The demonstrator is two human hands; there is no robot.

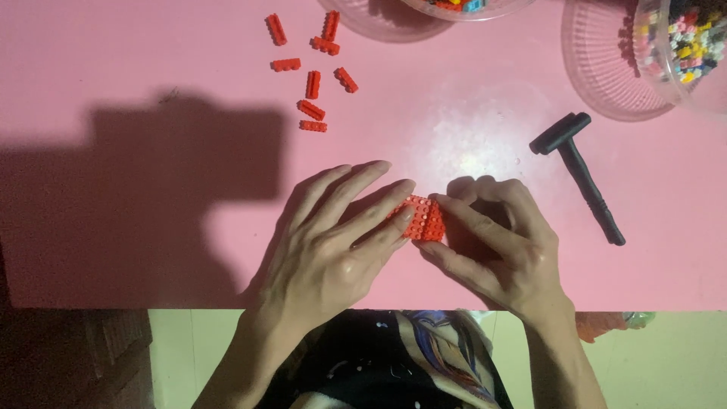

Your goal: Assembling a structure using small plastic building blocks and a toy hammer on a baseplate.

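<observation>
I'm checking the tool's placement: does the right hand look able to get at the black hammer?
Probably yes: the black hammer lies on bare pink table beside the right hand, nothing between them, though that hand now holds the red brick block.

Left hand (333, 242) lies palm down, fingers (356, 193) extended and slightly spread, pointing up and right. Right hand (500, 242) is curled, knuckles raised, thumb and forefinger apparently pinched toward the left fingertips. Both forearms enter from below.
</observation>
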